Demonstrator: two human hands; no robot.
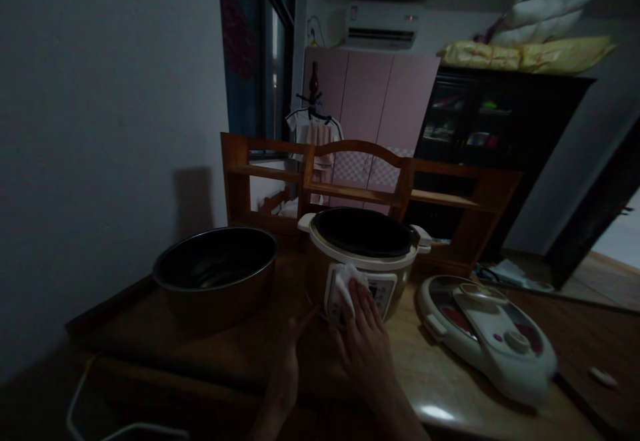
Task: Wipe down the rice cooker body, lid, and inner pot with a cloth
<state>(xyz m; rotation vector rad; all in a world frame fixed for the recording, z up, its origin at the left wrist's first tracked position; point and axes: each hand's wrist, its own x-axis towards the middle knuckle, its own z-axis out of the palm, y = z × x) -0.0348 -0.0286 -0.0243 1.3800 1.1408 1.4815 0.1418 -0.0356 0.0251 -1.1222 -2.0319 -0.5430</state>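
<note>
In the head view, the right hand (367, 338) is pressing a white cloth (345, 282) against the near side of the cooker (317, 272) on the table (413, 354); whether it's pinching, I cannot tell. The left hand (286, 364) is spreading its thumb, near left.

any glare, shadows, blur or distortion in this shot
Head view: dim throughout, with glare on the tabletop near the bottom edge; head view: a soft shadow on the wall above the pot; head view: left hand and right hand slightly soft; head view: wide-angle distortion seems to tilt the black cabinet.
</note>
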